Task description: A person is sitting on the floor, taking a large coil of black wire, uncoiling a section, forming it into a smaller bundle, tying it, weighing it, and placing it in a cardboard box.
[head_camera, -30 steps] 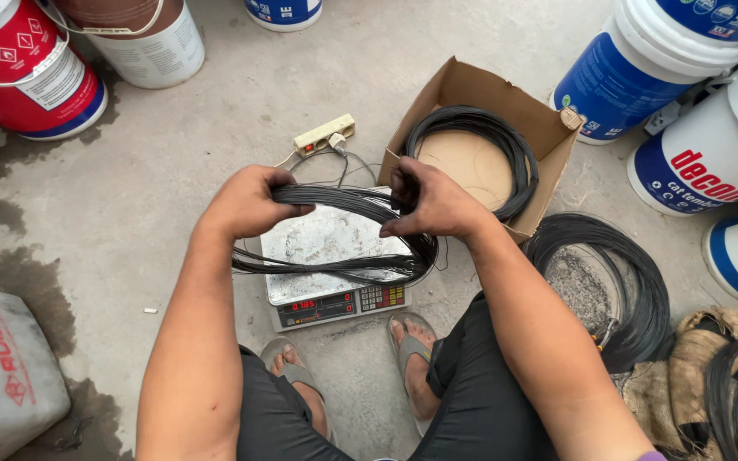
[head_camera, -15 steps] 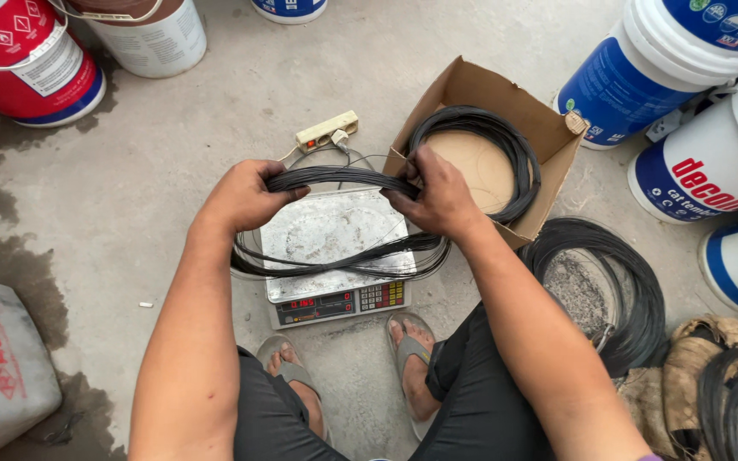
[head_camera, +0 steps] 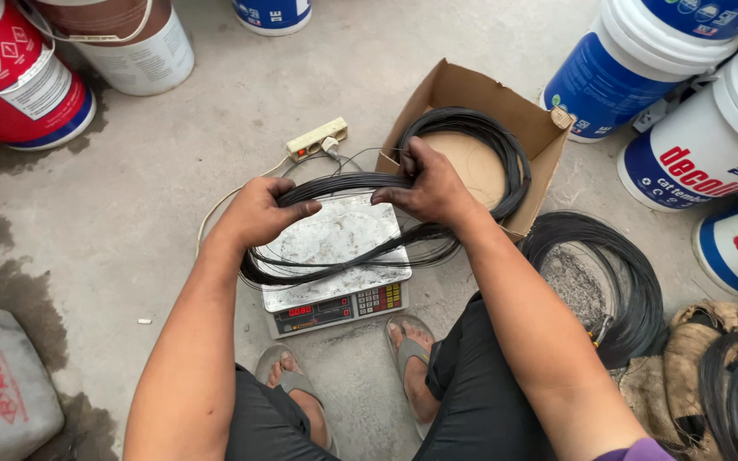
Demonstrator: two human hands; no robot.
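Concrete floor (head_camera: 437, 77), stained, ringed by paint buckets (head_camera: 634, 51), holds scale (head_camera: 335, 282)

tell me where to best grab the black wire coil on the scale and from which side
Best gripped on its far arc, from above, as the left hand and right hand do. The black wire coil is a floppy loop lying over the digital scale; two spaced grips on the bunched strands probably stop it splaying. The near arc sags over the scale.
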